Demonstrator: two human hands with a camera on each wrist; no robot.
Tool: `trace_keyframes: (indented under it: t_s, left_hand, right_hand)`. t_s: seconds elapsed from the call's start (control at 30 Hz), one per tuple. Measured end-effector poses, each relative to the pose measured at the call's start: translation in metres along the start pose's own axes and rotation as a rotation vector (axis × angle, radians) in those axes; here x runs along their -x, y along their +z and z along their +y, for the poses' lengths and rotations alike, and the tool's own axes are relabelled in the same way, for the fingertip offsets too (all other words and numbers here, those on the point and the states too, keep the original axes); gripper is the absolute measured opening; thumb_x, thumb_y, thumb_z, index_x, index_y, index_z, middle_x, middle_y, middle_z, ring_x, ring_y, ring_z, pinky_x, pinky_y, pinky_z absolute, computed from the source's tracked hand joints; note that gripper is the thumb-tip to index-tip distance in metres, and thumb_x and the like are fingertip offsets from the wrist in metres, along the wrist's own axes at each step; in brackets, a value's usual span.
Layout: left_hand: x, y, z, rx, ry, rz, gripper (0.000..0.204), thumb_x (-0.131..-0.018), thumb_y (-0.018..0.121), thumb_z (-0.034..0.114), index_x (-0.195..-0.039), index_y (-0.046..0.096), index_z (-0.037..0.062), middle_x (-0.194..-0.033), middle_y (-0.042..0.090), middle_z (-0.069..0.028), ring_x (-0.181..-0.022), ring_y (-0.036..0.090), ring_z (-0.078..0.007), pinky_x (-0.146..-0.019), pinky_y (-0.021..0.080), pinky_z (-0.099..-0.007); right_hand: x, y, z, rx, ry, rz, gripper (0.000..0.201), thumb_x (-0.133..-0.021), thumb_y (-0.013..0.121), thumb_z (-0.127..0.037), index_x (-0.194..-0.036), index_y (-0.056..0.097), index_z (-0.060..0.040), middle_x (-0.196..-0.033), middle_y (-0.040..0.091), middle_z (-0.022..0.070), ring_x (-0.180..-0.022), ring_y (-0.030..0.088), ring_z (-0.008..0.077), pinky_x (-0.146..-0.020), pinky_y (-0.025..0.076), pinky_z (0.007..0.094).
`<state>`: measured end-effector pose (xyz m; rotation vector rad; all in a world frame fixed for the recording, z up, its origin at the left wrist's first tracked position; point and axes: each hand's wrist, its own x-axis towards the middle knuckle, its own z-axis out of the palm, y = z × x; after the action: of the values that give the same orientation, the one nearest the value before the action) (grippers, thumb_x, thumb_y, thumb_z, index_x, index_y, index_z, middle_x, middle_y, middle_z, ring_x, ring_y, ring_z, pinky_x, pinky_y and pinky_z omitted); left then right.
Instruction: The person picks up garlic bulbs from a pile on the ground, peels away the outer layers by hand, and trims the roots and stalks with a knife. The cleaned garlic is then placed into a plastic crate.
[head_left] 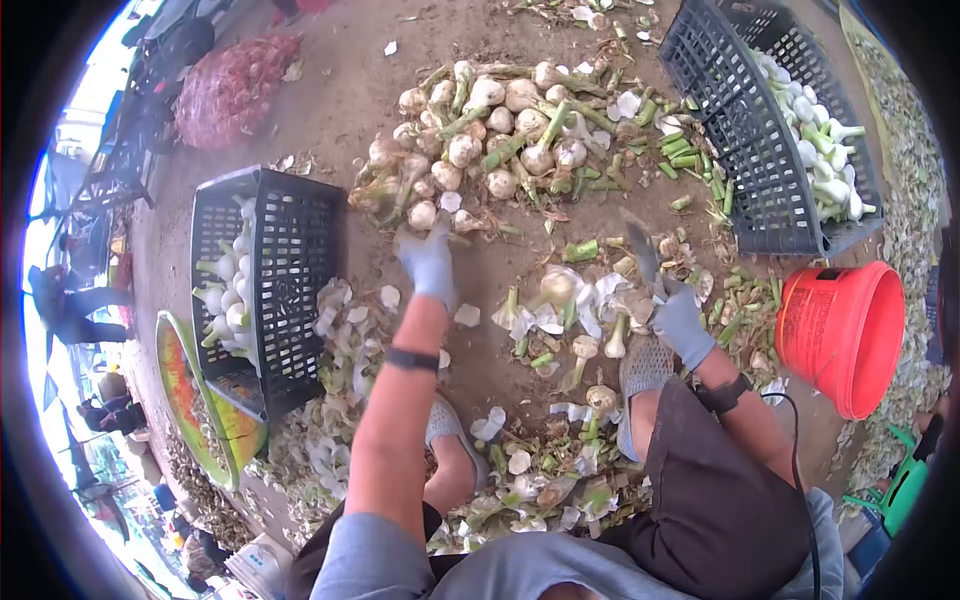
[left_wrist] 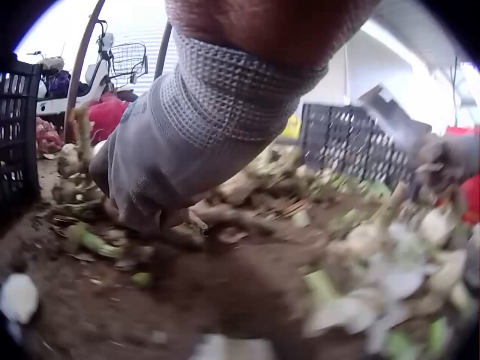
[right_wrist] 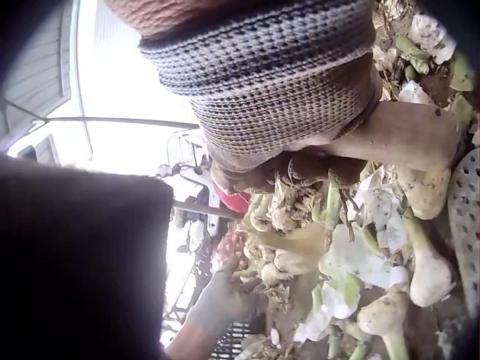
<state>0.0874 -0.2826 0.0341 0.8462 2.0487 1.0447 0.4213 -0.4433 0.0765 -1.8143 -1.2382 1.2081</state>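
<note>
My gloved left hand (head_left: 428, 265) reaches to the near left edge of a pile of garlic (head_left: 465, 150), its blurred fingers spread beside a bulb (head_left: 422, 215). In the left wrist view that hand (left_wrist: 176, 154) points down close to the soil and stems; its fingertips are partly hidden. The gloved right hand (head_left: 683, 322) grips a knife (head_left: 642, 252), blade angled away above the trimmings. Its fingers (right_wrist: 304, 169) curl round the pale handle (right_wrist: 405, 135) in the right wrist view. Loose garlic with stems (head_left: 616, 338) and white peels lie near the right hand.
Black crates holding cleaned garlic stand left (head_left: 290, 270) and upper right (head_left: 750, 130). A red bucket (head_left: 830, 330) tilts at the right. A colourful basin (head_left: 235, 440) leans by the left crate. Shoes (head_left: 648, 380) and peels are close below the hands; a red net sack (head_left: 235, 90) lies farther off.
</note>
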Motion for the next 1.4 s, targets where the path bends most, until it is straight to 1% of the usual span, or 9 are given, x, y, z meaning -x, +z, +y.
trace_keyframes:
  t_s: [0.17,0.33,0.5,0.57,0.6,0.87,1.1,1.2,1.4]
  left_hand:
    - [-0.029,0.005,0.002,-0.390,0.120,-0.021,0.059,-0.069,0.078,0.015,-0.121,0.054,-0.0006,-0.117,0.056,-0.0167,-0.106,0.057,-0.0273,-0.091,0.047,-0.0358]
    - [0.064,0.000,0.031,0.732,0.119,-0.690,0.070,-0.066,0.048,-0.019,-0.131,0.044,0.0077,-0.112,0.055,-0.0082,-0.097,0.058,-0.0157,-0.080,0.050,-0.0247]
    - [0.119,0.011,0.042,0.425,0.221,-0.767,0.053,-0.072,0.067,-0.001,-0.121,0.047,0.0067,-0.105,0.056,-0.0076,-0.089,0.059,-0.0144,-0.072,0.052,-0.0252]
    - [0.131,0.013,0.048,0.033,0.981,-0.588,0.051,-0.072,0.077,0.013,-0.115,0.050,0.0054,-0.098,0.060,-0.0082,-0.086,0.060,-0.0132,-0.072,0.051,-0.0261]
    - [0.136,0.017,0.042,0.175,0.520,-0.755,0.053,-0.071,0.082,0.023,-0.110,0.052,0.0044,-0.089,0.062,-0.0078,-0.080,0.061,-0.0123,-0.071,0.051,-0.0269]
    - [0.158,0.009,0.081,0.410,0.075,-1.099,0.042,-0.073,0.080,0.016,-0.104,0.055,0.0026,-0.086,0.064,-0.0030,-0.077,0.059,-0.0082,-0.070,0.050,-0.0252]
    - [0.184,-0.017,0.131,0.065,0.975,-1.166,0.059,-0.055,0.081,0.013,-0.107,0.057,0.0030,-0.103,0.057,-0.0142,-0.092,0.058,-0.0311,-0.085,0.046,-0.0396]
    - [0.175,-0.011,0.128,-0.189,1.124,-0.635,0.061,-0.056,0.079,0.007,-0.111,0.054,0.0025,-0.104,0.053,-0.0136,-0.097,0.053,-0.0314,-0.087,0.045,-0.0389]
    - [0.225,-0.017,0.105,0.530,0.184,-0.744,0.059,-0.068,0.069,-0.002,-0.120,0.041,0.0021,-0.105,0.050,-0.0091,-0.091,0.056,-0.0162,-0.078,0.050,-0.0297]
  right_hand:
    - [-0.007,0.010,0.026,-0.092,-0.019,0.034,0.042,-0.074,0.079,-0.029,-0.097,0.067,0.0044,-0.070,0.064,0.0096,-0.064,0.055,0.0140,-0.060,0.046,0.0326]
    - [-0.007,0.004,0.001,-0.107,0.019,-0.062,0.036,-0.075,0.079,-0.026,-0.091,0.066,0.0025,-0.070,0.061,0.0064,-0.066,0.055,0.0120,-0.060,0.047,0.0307]
    - [-0.005,0.009,-0.065,0.455,-0.334,0.019,0.029,-0.065,0.077,-0.026,-0.078,0.061,-0.0046,-0.069,0.060,0.0168,-0.065,0.063,0.0282,-0.060,0.049,0.0372]
    - [-0.001,0.010,-0.087,0.573,-0.700,0.020,0.021,-0.064,0.073,-0.021,-0.073,0.057,-0.0109,-0.067,0.059,0.0105,-0.061,0.061,0.0293,-0.055,0.047,0.0411]
    - [0.000,0.017,-0.087,0.648,-0.759,0.059,0.027,-0.061,0.074,-0.022,-0.077,0.055,-0.0127,-0.069,0.056,0.0089,-0.061,0.060,0.0280,-0.055,0.047,0.0411]
    - [0.013,0.016,-0.088,0.671,-0.745,0.202,0.037,-0.059,0.076,-0.021,-0.085,0.051,-0.0125,-0.076,0.053,0.0062,-0.062,0.058,0.0274,-0.054,0.045,0.0411]
    - [-0.014,-0.015,-0.015,0.559,-0.068,-0.049,0.030,-0.069,0.075,-0.026,-0.079,0.062,-0.0012,-0.069,0.063,0.0172,-0.068,0.064,0.0358,-0.063,0.051,0.0426]
    - [0.002,-0.013,-0.027,0.354,-0.107,0.020,0.034,-0.070,0.076,-0.030,-0.080,0.064,-0.0001,-0.068,0.062,0.0195,-0.063,0.060,0.0359,-0.061,0.049,0.0409]
    - [0.022,-0.006,-0.067,0.131,-0.367,-0.013,0.027,-0.079,0.074,-0.023,-0.087,0.064,0.0012,-0.066,0.059,0.0142,-0.058,0.049,0.0174,-0.058,0.045,0.0337]
